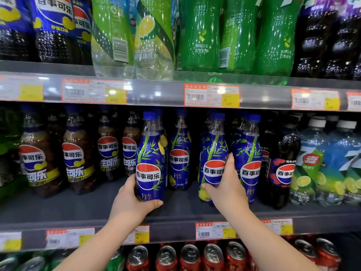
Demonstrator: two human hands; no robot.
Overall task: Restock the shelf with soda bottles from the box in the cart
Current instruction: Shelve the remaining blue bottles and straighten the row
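Observation:
Two blue bamboo-print cola bottles stand upright on the middle shelf (82, 210). My left hand (130, 200) grips the lower part of the left blue bottle (150, 159) near the shelf's front. Around the base of the right blue bottle (214, 153) my right hand (226, 188) is wrapped, thumb up between it and a neighbouring blue bottle (248, 159). Another blue bottle (179, 153) stands further back between the two I hold. The box and the cart are out of view.
Dark cola bottles (76, 159) fill the shelf to the left, black and clear lemon-lime bottles (312, 165) to the right. Green bottles (197, 34) crowd the shelf above. Red cans (189, 257) sit below. Price tags (212, 94) line the shelf edges.

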